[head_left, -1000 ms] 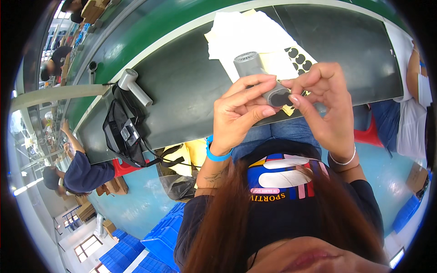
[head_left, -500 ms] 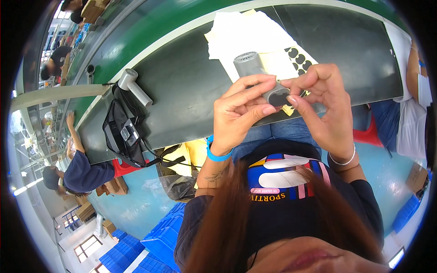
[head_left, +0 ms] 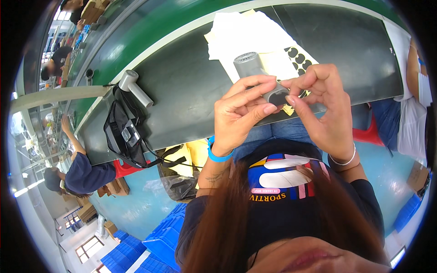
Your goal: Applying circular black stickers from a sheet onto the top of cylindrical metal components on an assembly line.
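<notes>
A grey hair dryer [head_left: 248,65] with a round slotted grille lies toward me over the papers, its handle end facing me. My left hand [head_left: 239,109] is closed around that handle, thumb below and fingers above. On the handle's end face sits a dark oval sticker [head_left: 278,98]. My right hand [head_left: 321,102] pinches at the sticker's right edge, thumb tip on it and index finger at the handle's rim. Just behind, a sheet of black stickers [head_left: 298,59] shows several dark shapes, partly covered by my right hand.
White and yellowish papers [head_left: 248,34] lie on the dark worktable [head_left: 182,77]. To the left are another grey hair dryer [head_left: 136,88] and a black mesh bag [head_left: 119,132]. A co-worker [head_left: 84,173] sits at the left. Blue crates [head_left: 166,234] stand on the floor.
The dark sticker now lies more evenly over the handle's end, and the handle has turned slightly. Both hands keep nearly the same place. The co-worker's arm at the left has shifted.
</notes>
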A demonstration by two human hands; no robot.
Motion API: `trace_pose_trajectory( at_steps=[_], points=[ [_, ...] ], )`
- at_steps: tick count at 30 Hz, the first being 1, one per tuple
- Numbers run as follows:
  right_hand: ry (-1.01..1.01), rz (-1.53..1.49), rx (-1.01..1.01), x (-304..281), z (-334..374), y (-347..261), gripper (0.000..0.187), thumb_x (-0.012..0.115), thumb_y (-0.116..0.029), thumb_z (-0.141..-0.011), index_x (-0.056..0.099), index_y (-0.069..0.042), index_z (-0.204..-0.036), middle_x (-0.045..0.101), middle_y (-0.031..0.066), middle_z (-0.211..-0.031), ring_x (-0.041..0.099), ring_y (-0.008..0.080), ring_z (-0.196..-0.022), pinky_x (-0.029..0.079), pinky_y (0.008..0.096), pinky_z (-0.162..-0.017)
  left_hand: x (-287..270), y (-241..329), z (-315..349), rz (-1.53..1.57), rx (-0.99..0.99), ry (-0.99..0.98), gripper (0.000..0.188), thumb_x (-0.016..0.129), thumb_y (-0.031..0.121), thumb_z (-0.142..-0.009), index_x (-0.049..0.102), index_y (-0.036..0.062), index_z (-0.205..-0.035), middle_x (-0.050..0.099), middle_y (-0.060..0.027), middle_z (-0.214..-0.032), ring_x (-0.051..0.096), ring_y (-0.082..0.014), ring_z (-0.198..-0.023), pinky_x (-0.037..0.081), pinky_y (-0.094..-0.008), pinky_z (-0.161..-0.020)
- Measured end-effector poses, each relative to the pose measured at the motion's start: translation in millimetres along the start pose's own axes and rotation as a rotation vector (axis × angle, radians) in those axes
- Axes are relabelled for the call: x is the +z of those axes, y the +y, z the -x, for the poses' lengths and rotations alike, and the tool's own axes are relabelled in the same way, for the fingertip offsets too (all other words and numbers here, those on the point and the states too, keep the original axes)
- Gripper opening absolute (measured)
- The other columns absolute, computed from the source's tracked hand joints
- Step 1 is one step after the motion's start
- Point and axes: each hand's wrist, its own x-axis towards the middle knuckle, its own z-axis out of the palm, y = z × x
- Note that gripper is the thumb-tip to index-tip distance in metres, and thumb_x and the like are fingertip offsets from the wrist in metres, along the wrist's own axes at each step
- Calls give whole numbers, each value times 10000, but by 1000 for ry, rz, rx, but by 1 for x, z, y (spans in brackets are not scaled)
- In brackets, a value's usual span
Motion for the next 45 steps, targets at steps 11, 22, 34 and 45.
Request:
trace_pose_trajectory(
  at_steps=[11, 22, 34, 45],
  points=[
    [67, 245, -97, 0, 6, -1, 361, 624, 73, -809, 434, -19, -1102, 625, 106, -843, 665, 173, -809, 482, 250, -647, 4, -3, 1, -73, 22, 7, 336, 626, -122, -809, 603, -89, -1143, 525, -156, -1231, 651, -184, -902, 559, -263, -796],
    [136, 380, -161, 7, 6, -2, 360, 661, 28, -795, 451, -19, -1083, 626, 83, -810, 580, 167, -638, 447, 260, -590, 4, 0, 1, -77, 46, 8, 316, 622, -127, -809, 606, -91, -1122, 523, -148, -1223, 640, -175, -930, 555, -261, -807],
    [-160, -68, -16, 17, -21, 22, 285, 671, -57, -828, 521, -25, -1069, 574, 42, -820, 579, 101, -740, 456, 240, -654, -20, 12, -5, -220, 115, -3, 301, 523, -6, -898, 566, -33, -1195, 539, -140, -1239, 625, -190, -976, 565, -296, -774],
    [63, 339, 69, -1, -32, 102, 143, 618, -37, -847, 617, -17, -989, 622, 98, -913, 623, 179, -757, 485, 266, -654, -107, -31, -220, -563, 410, -32, 172, 671, 43, -836, 629, 36, -1003, 642, -126, -1092, 642, -271, -840, 512, -276, -781]
  ],
)
